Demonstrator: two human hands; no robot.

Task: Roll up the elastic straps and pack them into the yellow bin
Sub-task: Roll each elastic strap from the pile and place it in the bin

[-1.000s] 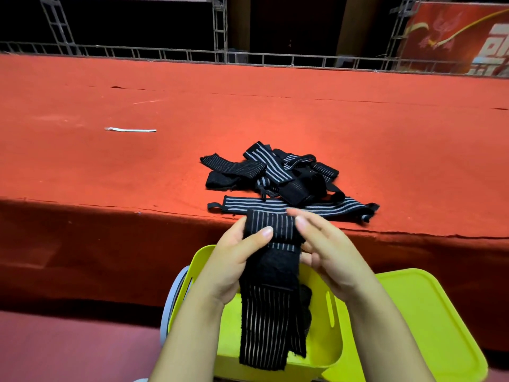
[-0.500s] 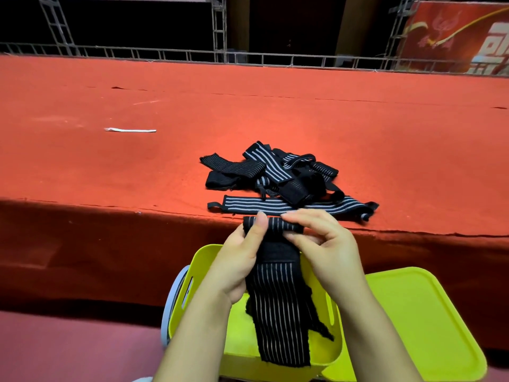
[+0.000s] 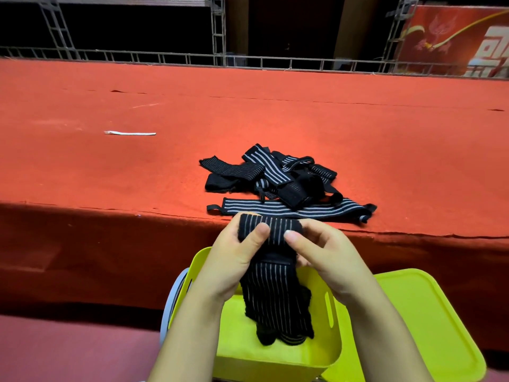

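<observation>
Rolling a black striped elastic strap (image 3: 271, 230): both hands work its upper end above the yellow bin (image 3: 278, 357). The left hand (image 3: 237, 260) grips the left side of the forming roll, thumb laid across the front and fingers curled behind; the right hand (image 3: 327, 260) pinches the right side, thumb on the front face. The started roll sits between the two thumbs, held in the air just in front of the near edge of the red-covered platform (image 3: 110, 175). The unrolled tail of the strap hangs down from the hands into the bin, its lower end crumpled against the bin's inside.

The step in hand is judged to be the early part of the rolling, since most of the strap's length is loose. The next move likely calls for turning the roll over again while drawing the tail up taut, so that the turns stay aligned.

A pile of straps (image 3: 275, 180) waits on the platform, just beyond the hands. A yellow lid (image 3: 429, 326) lies beside the bin, to its right. A white strip (image 3: 129, 133) lies well apart, far left.
</observation>
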